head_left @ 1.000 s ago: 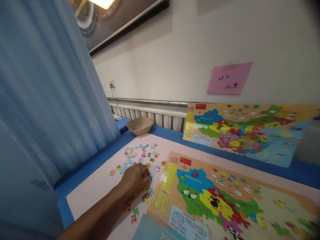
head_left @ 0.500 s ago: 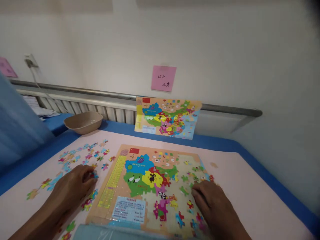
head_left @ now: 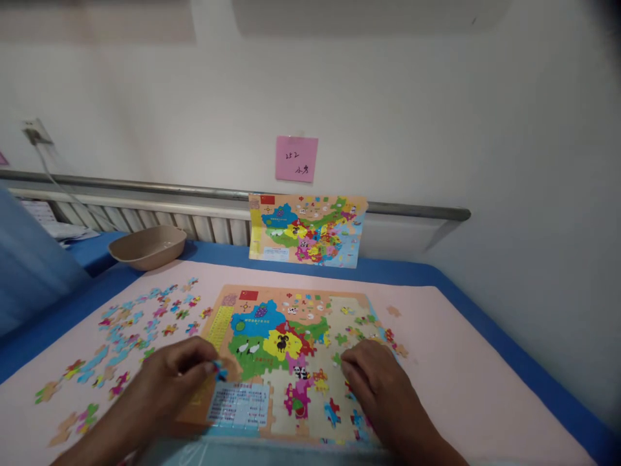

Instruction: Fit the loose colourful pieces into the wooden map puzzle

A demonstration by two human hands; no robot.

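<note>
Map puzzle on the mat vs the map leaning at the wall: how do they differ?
The puzzle board lies flat on the pink mat; the reference map stands tilted against the wall rail. The puzzle board has bare gaps on its right side; the reference map is fully coloured. The left hand holds a small piece over the board; nothing touches the reference map. Both show the same map design.

L hand [head_left: 169, 378] pinching (fingertips together); R hand [head_left: 376, 382] flat.
</note>
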